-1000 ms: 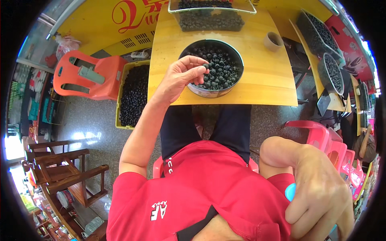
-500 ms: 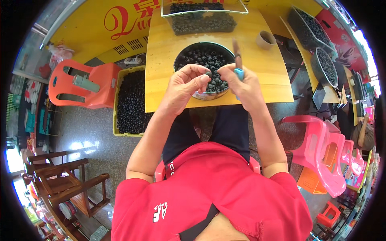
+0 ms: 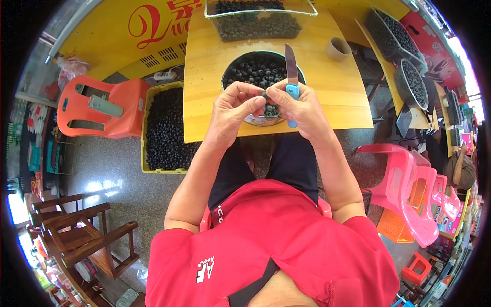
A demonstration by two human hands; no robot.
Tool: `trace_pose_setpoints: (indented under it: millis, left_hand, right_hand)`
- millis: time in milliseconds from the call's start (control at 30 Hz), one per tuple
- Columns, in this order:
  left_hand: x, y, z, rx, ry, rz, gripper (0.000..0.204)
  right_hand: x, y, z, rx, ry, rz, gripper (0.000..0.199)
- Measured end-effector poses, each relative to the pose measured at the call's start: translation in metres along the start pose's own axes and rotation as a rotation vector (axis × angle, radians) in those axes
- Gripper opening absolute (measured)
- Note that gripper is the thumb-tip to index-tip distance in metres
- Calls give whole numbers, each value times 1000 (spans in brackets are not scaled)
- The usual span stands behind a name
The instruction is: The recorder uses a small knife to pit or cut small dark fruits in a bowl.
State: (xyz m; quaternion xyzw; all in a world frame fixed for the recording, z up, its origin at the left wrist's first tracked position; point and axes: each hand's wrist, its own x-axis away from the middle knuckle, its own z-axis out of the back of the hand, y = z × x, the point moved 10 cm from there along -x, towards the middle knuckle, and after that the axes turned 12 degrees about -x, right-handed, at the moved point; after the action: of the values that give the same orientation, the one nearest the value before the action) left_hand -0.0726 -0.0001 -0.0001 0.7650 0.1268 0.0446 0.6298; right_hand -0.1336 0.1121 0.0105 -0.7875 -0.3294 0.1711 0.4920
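Observation:
My left hand [image 3: 234,108] and my right hand [image 3: 299,105] meet over the near rim of a round metal bowl [image 3: 232,71] full of small dark fruits on a yellow wooden table [image 3: 204,77]. Between the fingertips of both hands I pinch one dark fruit [image 3: 265,95]. My right hand also grips a knife [image 3: 291,77] with a blue handle, its blade pointing away from me over the bowl.
A clear box [image 3: 258,20] of dark fruits stands beyond the bowl, a tape roll [image 3: 338,49] to its right. A yellow crate [image 3: 166,130] of dark fruits sits on the floor at left, beside an orange plastic chair [image 3: 105,107]. Pink stools [image 3: 409,189] stand right; wooden chairs [image 3: 76,235] lower left.
My left hand lifted a fruit out of the bowl. My right hand came up from my lap with the knife and joined the left at the bowl's near rim.

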Motion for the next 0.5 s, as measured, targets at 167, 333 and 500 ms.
trace_pose_setpoints:
  millis: [167,333,500]
  left_hand:
    - [1,-5,-4,53,10,32,21]
    - [3,-12,-1,9,49,88,22]
    - [0,-17,4,86,72,88,21]
  right_hand:
    - [1,-7,-2,77,2,80,20]
    - [-2,-21,1,352,-5,183,23]
    - [9,-34,9,622,55,213,21]
